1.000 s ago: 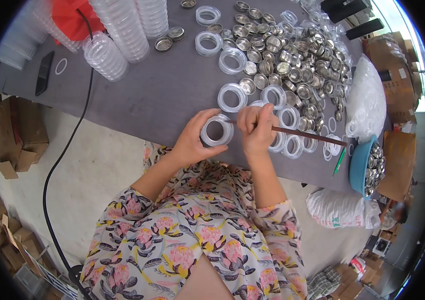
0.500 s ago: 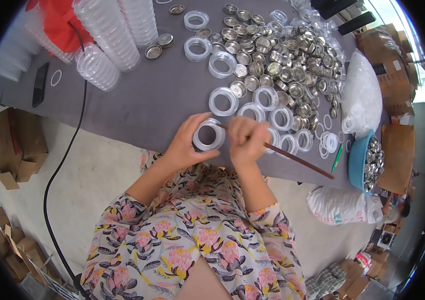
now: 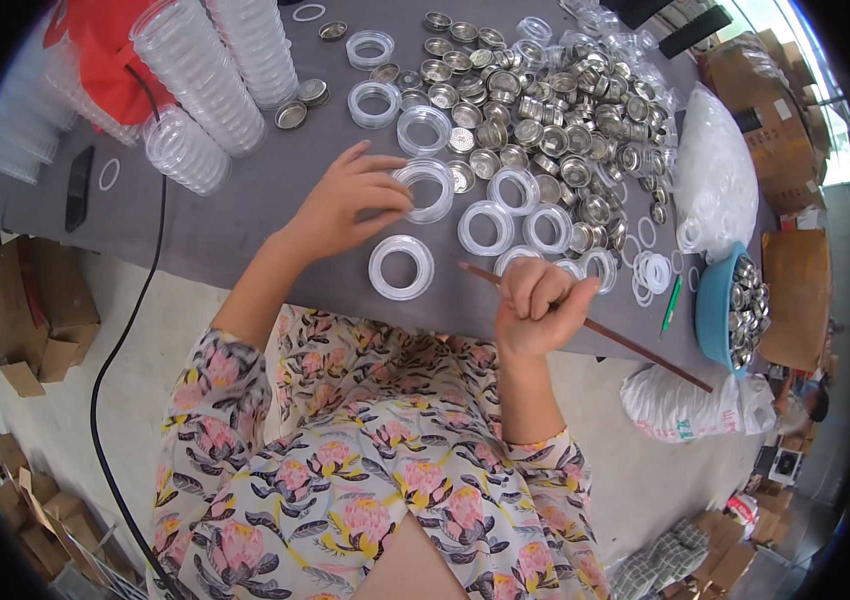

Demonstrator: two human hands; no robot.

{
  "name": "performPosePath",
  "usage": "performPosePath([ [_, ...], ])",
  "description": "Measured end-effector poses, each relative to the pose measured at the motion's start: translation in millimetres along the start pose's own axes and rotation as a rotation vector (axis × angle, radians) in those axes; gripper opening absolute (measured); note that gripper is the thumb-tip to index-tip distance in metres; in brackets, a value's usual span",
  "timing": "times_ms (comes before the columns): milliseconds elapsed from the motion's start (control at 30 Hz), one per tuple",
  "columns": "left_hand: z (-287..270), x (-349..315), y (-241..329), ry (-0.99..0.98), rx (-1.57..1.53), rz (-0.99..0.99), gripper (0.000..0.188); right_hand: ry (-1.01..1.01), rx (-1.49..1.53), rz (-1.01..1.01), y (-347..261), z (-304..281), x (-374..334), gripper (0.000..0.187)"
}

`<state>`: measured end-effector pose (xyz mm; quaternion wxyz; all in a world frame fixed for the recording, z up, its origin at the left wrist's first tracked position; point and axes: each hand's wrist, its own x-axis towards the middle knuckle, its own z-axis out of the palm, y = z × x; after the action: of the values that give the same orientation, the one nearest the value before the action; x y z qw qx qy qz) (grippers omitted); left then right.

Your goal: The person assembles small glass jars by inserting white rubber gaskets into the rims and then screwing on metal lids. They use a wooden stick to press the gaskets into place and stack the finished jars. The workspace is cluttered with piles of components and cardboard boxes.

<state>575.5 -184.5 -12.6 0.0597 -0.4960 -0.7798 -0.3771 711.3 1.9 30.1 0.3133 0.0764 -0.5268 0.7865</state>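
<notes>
With your right hand (image 3: 543, 308) closed round the brown stick (image 3: 645, 352), hold its tip clear and spread your loosely open left hand (image 3: 353, 197) evenly at the clear ring (image 3: 448, 192) on the grey table (image 3: 265, 205).

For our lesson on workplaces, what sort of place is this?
Probably a workshop: a heap of round metal pieces and stacks of clear plastic containers share a grey table, with cardboard boxes nearby.
</notes>
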Motion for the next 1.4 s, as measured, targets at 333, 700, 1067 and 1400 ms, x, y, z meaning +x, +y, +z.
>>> performPosePath([
  [333,-16,-42,61,-0.372,0.248,0.118,0.033,-0.095,0.105,0.057,2,12,2,0.061],
  [700,53,-56,62,0.228,-0.621,-0.415,0.079,-0.01,0.287,0.434,35,32,-18,0.062],
  [1067,55,-59,64,0.235,-0.708,-0.471,0.079,-0.308,-0.213,0.425,12,34,7,0.058],
  [1400,57,-57,67,0.281,-0.68,-0.467,0.077,-0.206,-0.181,0.187,43,48,6,0.06],
])
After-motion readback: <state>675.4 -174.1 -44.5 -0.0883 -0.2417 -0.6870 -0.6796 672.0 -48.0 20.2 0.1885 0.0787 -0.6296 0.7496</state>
